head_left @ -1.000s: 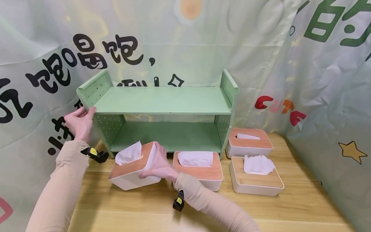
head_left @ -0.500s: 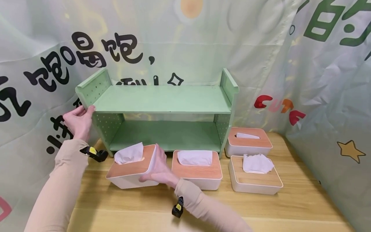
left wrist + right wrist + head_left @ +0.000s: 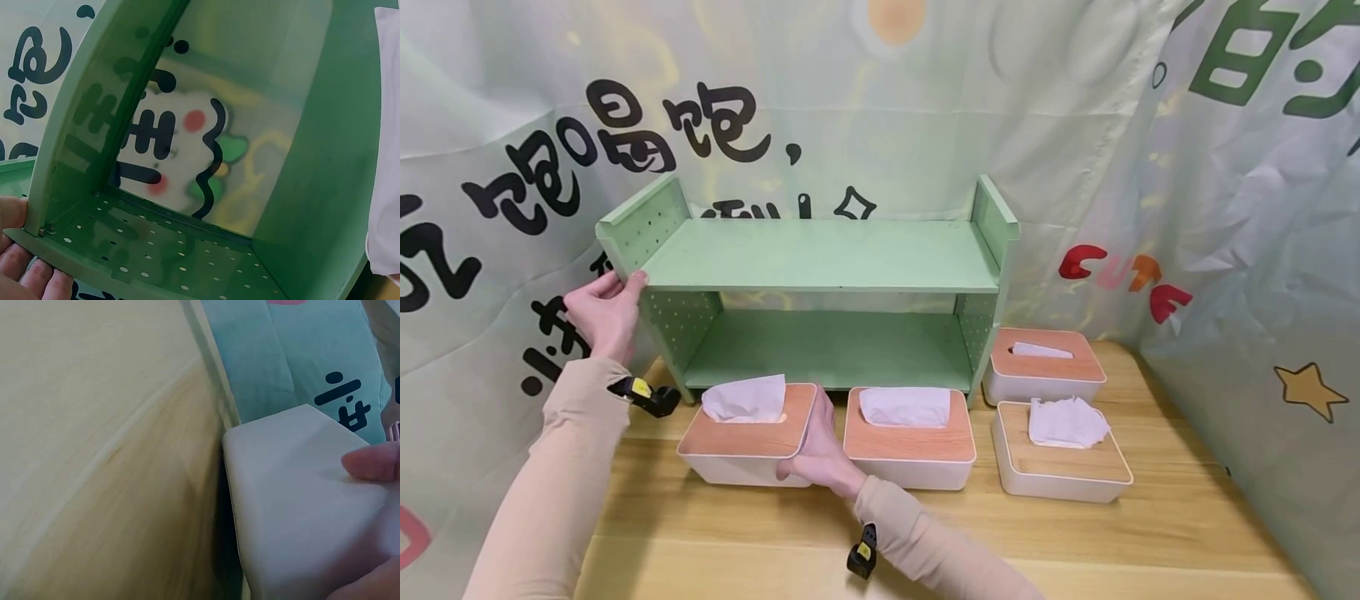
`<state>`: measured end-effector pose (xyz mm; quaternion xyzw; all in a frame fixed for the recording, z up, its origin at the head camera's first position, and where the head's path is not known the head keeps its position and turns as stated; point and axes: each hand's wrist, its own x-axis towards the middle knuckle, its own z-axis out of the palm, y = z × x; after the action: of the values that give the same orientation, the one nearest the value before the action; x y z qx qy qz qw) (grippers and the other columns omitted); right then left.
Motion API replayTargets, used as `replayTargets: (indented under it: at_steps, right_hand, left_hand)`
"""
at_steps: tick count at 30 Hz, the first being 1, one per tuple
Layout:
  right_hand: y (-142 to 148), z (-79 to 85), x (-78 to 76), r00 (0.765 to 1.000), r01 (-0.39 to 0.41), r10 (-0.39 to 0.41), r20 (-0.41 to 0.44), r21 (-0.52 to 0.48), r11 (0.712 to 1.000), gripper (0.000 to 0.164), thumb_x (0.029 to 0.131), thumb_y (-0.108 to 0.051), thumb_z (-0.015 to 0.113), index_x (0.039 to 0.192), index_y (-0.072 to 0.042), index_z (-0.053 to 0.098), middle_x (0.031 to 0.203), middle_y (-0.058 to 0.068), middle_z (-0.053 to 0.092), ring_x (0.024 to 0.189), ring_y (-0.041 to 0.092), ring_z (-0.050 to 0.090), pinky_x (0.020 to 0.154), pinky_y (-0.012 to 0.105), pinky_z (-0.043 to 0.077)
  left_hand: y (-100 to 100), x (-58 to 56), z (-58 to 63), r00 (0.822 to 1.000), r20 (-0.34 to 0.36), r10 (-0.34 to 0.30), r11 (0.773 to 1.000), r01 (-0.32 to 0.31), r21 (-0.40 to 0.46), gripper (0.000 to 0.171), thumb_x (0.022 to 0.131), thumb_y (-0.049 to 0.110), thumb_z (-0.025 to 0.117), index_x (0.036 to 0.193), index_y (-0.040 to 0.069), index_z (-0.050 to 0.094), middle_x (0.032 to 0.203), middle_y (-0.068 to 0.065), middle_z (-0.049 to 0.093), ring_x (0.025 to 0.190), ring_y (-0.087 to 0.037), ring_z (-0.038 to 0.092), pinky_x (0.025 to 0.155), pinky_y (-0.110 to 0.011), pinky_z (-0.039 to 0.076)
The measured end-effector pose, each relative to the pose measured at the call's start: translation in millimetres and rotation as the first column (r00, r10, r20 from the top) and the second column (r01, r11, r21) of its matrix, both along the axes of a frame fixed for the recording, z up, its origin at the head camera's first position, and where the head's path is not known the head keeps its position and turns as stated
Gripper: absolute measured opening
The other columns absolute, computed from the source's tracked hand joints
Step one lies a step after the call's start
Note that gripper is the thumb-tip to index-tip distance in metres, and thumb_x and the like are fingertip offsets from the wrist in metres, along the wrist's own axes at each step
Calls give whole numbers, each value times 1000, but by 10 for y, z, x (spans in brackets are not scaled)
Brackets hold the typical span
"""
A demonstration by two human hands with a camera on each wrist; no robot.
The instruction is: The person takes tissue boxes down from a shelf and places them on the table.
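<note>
A two-tier green shelf (image 3: 827, 254) with perforated side panels stands against the fabric backdrop. My left hand (image 3: 606, 312) grips the front edge of its left panel, thumb inside; the left wrist view shows the fingers (image 3: 37, 276) under that edge. My right hand (image 3: 823, 454) grips the right end of a white tissue box (image 3: 730, 468), with a wood-look lid and a tissue sticking out, in front of the shelf's left half. In the right wrist view the thumb (image 3: 372, 464) presses the box's white wall (image 3: 287, 500), close over the table. Most right fingers are hidden behind the box.
Just right of the held box sits a second tissue box (image 3: 910, 473). Two more, a front box (image 3: 1060, 487) and a back box (image 3: 1045, 390), stand right of the shelf on the wooden table (image 3: 760, 542). Printed fabric (image 3: 1240, 250) encloses the back and sides.
The tissue box in my right hand has turned from a slant to lie nearly parallel to the shelf's front. My right hand has shifted slightly right with it; the left hand has stayed in place.
</note>
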<state>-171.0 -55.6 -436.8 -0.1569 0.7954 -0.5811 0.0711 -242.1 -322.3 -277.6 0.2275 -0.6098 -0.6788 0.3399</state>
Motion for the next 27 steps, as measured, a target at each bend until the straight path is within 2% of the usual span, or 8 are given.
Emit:
replayTargets:
  at_steps: [7,12,16,20,23,27]
  right_hand:
    - [8,-51,19,996,10,-10,93,-5,1000,131,54,10,68,159,0,-9,169,22,-4,156,38,14,123,50,32]
    - [7,-101,55,993,32,-26,113,-53,998,126,58,6,66,160,-1,-9,169,21,-6,156,37,10,126,52,24]
    - [-7,-138,98,979,99,-66,195,-165,981,120,67,-5,69,161,-3,-5,170,19,-5,157,35,5,129,55,11]
    - [-29,-173,96,959,156,-87,271,-242,958,112,82,-28,73,161,-4,-2,170,20,-2,158,35,1,129,57,4]
    - [-25,-205,81,957,130,-59,284,-236,963,111,89,-38,72,161,-2,-4,169,21,-5,158,37,-2,129,57,4]
    - [-3,-226,40,962,69,0,273,-244,967,105,96,-38,66,160,-1,-8,169,21,-9,157,38,-6,129,58,1]
  left_hand:
    - [3,11,0,1000,5,-3,1000,3,1,39,84,12,80,122,8,72,64,23,66,69,6,66,66,-6,52]
    - [16,5,-7,1000,-1,2,1000,-3,-24,39,84,11,79,121,7,72,61,24,65,66,7,65,63,-5,51]
    - [24,5,1,1000,-14,0,1000,0,-17,39,83,10,79,122,5,71,60,25,65,65,6,65,63,-5,51]
    - [16,13,5,1000,-12,0,1000,0,-19,40,84,10,78,123,5,70,59,25,64,65,6,64,63,-5,51]
    - [13,20,6,1000,-7,-2,1000,2,-12,40,84,10,78,123,6,70,58,25,63,65,6,64,62,-5,51]
    - [8,16,5,1000,-6,-4,1000,4,-17,40,84,10,78,123,5,70,58,25,63,64,6,64,62,-5,51]
